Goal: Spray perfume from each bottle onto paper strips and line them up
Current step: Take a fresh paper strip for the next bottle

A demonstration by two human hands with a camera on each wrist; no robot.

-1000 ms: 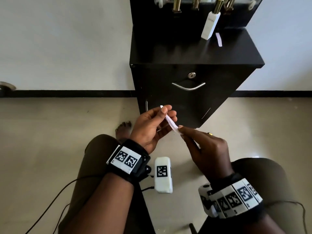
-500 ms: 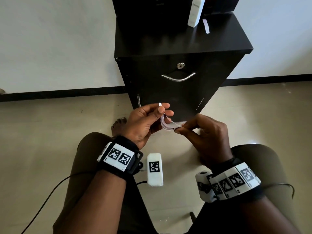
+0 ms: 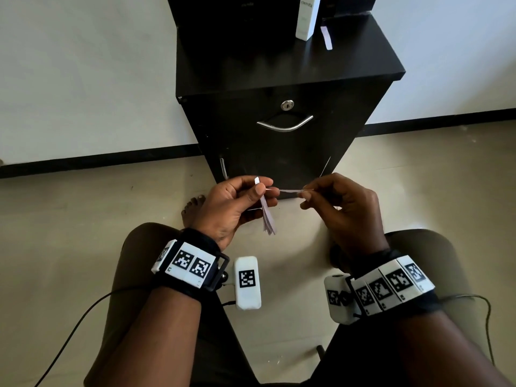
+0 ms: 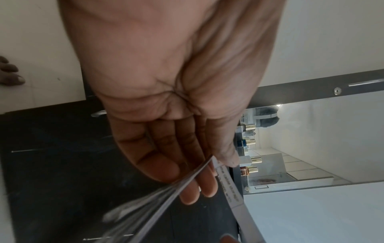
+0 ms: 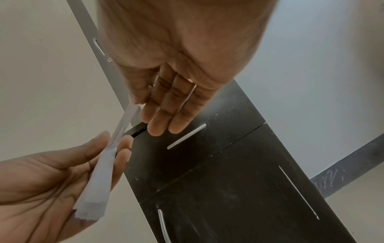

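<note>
My left hand pinches a bundle of pale paper strips that hangs down below the fingers. My right hand pinches the end of a single strip, stretched level between the two hands. In the right wrist view the bundle lies across the left fingers, and the single strip runs up to my right thumb and forefinger. In the left wrist view the bundle fans out. A white perfume bottle and one loose strip sit on the black cabinet's top.
The black cabinet has a lock and a metal drawer handle and stands against a white wall just beyond my hands. Several gold-capped bottles show in the left wrist view. My knees and a bare foot are below, on beige floor.
The hands were close together on the bundle; now the right hand has drawn one strip out to the right, and the bundle hangs down from the left hand. The view has tilted down.
</note>
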